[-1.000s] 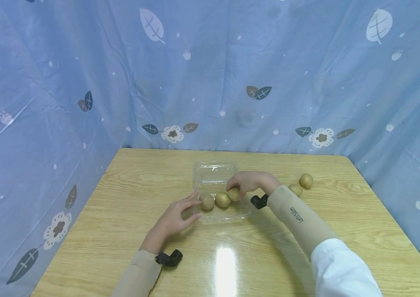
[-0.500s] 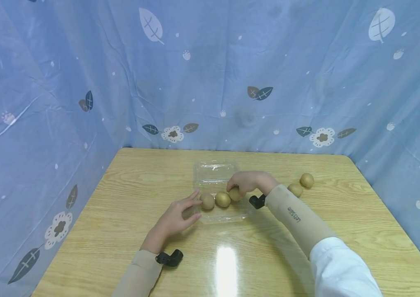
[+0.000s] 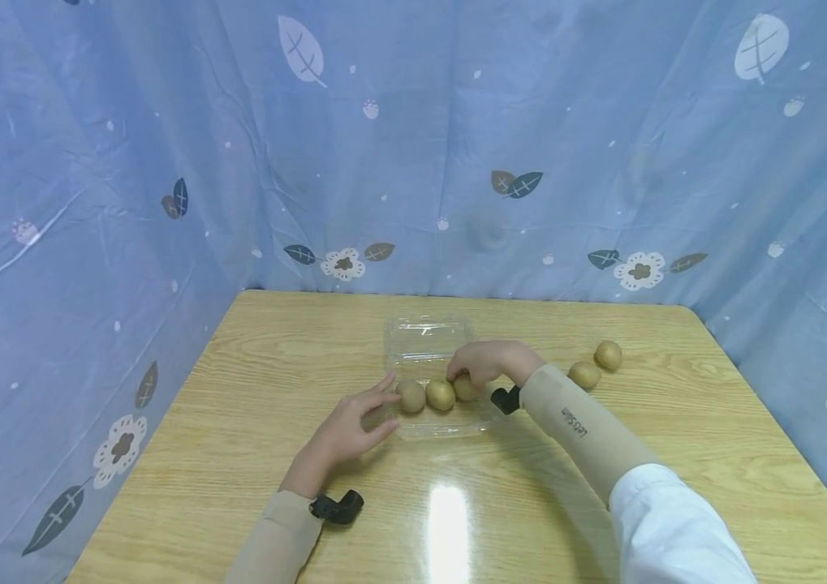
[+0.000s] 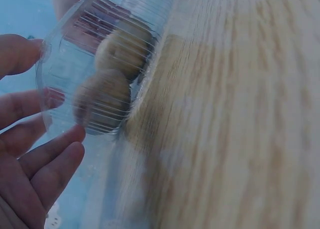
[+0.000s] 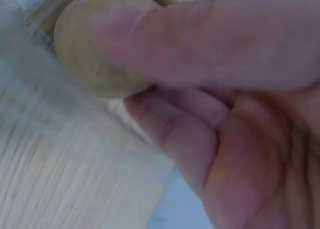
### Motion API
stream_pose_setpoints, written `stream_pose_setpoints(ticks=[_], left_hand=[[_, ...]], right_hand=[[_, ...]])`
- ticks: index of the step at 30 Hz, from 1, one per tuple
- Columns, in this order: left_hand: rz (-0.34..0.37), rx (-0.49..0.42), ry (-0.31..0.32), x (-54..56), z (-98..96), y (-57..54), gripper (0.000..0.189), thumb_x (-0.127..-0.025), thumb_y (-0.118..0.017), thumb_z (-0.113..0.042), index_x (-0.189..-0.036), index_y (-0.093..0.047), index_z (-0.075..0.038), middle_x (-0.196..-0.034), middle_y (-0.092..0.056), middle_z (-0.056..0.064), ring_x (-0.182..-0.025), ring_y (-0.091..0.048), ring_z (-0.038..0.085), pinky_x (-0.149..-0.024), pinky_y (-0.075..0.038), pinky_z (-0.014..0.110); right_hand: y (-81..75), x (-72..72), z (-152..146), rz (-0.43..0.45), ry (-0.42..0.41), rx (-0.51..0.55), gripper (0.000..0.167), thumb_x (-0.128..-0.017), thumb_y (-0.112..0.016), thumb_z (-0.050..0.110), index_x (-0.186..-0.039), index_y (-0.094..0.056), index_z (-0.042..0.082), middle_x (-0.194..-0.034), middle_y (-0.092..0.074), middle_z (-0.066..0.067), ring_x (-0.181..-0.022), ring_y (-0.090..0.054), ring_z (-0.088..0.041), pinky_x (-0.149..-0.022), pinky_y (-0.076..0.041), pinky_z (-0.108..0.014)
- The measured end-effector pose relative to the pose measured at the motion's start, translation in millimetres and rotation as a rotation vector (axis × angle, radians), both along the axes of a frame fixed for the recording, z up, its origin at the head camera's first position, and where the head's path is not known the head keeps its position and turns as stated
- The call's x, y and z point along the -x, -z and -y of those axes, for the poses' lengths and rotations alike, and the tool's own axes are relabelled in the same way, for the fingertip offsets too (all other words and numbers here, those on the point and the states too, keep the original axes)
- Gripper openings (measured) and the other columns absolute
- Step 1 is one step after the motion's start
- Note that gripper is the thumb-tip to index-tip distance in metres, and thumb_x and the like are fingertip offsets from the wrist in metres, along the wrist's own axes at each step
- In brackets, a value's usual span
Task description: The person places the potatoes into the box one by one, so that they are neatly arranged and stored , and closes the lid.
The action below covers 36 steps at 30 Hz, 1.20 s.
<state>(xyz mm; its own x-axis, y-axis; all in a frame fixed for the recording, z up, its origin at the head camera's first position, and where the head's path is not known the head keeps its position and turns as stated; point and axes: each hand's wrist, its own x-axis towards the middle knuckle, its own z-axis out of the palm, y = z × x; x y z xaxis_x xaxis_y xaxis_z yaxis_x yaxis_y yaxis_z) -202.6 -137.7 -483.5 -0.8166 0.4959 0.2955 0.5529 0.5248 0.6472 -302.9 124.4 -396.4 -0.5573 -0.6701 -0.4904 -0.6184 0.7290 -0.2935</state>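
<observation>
My right hand (image 3: 486,361) pinches a round yellow-brown fruit (image 5: 80,44) between thumb and fingers at the right end of a clear plastic clamshell box (image 3: 442,430). Two similar fruits sit in the box's near half: one in the middle (image 3: 441,395) and one at the left end (image 3: 411,397). Around that left end lies my left hand (image 3: 351,422), thumb and fingers spread and fairly straight. In the left wrist view its fingers (image 4: 55,164) touch the ribbed wall, with two fruits showing through the plastic. The kind of fruit is not certain.
Two more round fruits, one nearer (image 3: 584,375) and one farther (image 3: 608,355), lie on the wooden table (image 3: 296,341) to the right of the box. The box's lid (image 3: 428,331) is folded back behind it. A blue patterned curtain (image 3: 413,162) stands along the back and sides.
The fruit in my right hand has gone down slightly into the box's right end, and that hand has lowered a little. My left hand keeps its place. The view has shifted slightly.
</observation>
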Motion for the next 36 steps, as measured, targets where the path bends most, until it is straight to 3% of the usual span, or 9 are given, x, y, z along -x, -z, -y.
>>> stream_pose_setpoints(ticks=[5,10,17,23,36], left_hand=[[-0.006,-0.004,0.011,1.1,0.0,-1.0,0.039,-0.091,-0.063,-0.026,-0.126,-0.06,-0.007,-0.149,-0.037,0.016,-0.132,-0.044,0.028,-0.105,-0.044,0.042],[-0.004,-0.012,0.02,1.5,0.6,-0.7,0.041,-0.092,-0.061,-0.03,-0.127,-0.059,-0.007,-0.15,-0.036,0.016,-0.132,-0.043,0.028,-0.105,-0.044,0.04],[0.006,-0.038,0.03,0.5,1.6,1.4,0.04,-0.091,-0.063,-0.023,-0.126,-0.059,-0.005,-0.15,-0.035,0.016,-0.13,-0.045,0.032,-0.098,-0.05,0.036],[-0.022,-0.025,0.02,0.3,1.9,2.0,0.041,-0.091,-0.063,-0.027,-0.126,-0.06,-0.006,-0.149,-0.036,0.016,-0.128,-0.048,0.031,-0.098,-0.05,0.038],[-0.036,-0.008,0.025,0.4,1.0,0.9,0.04,-0.091,-0.064,-0.022,-0.126,-0.059,-0.004,-0.15,-0.035,0.018,-0.128,-0.048,0.033,-0.099,-0.049,0.04]], right_hand=[[-0.8,1.7,-7,-0.007,-0.039,0.061,0.049,-0.07,-0.06,-0.011,-0.109,-0.067,0.017,-0.11,-0.065,0.004,-0.101,-0.057,-0.015,-0.094,-0.048,-0.034],[-7.0,0.6,-12,-0.017,-0.075,0.119,0.045,-0.077,-0.062,-0.004,-0.12,-0.063,0.01,-0.122,-0.064,-0.004,-0.114,-0.058,-0.025,-0.1,-0.048,-0.039],[-11.0,-2.1,-23,0.073,0.08,0.278,0.049,-0.082,-0.066,0.004,-0.13,-0.055,0.001,-0.134,-0.056,-0.013,-0.123,-0.053,-0.033,-0.106,-0.044,-0.043],[-11.5,-4.6,-37,0.112,0.127,0.415,0.045,-0.087,-0.062,0.005,-0.13,-0.053,-0.003,-0.133,-0.055,-0.017,-0.124,-0.052,-0.036,-0.106,-0.044,-0.044],[6.9,-25.8,-73,0.13,0.322,0.83,0.049,-0.09,-0.064,0.012,-0.134,-0.047,-0.003,-0.136,-0.051,-0.023,-0.127,-0.048,-0.037,-0.109,-0.04,-0.046]])
